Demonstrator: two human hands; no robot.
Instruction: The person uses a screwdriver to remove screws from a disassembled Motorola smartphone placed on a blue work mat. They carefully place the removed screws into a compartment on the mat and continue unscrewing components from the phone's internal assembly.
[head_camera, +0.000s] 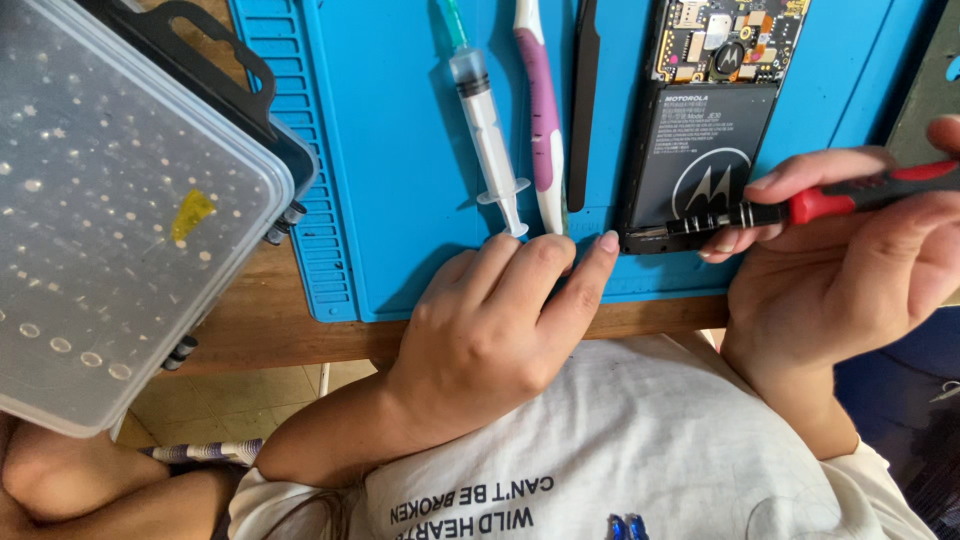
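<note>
a slim screwdriver with a red-and-black grip and knurled metal neck is gripped in the right hand, its tip set at the lower edge of an opened phone, whose flat black battery and bare circuit board are shown on a ribbed blue mat on the wooden worktop. the left hand is rested loosely curled on the mat, holding nothing, fingertips beside a clear syringe and a white-purple toothbrush. a frosted plastic box is seen at left, contents indistinct.

Opened phone cut off by top edge, screwdriver handle end beyond right edge, its tip too small to resolve, syringe needle end cropped, clear plastic case blurred, cropped left.
</note>
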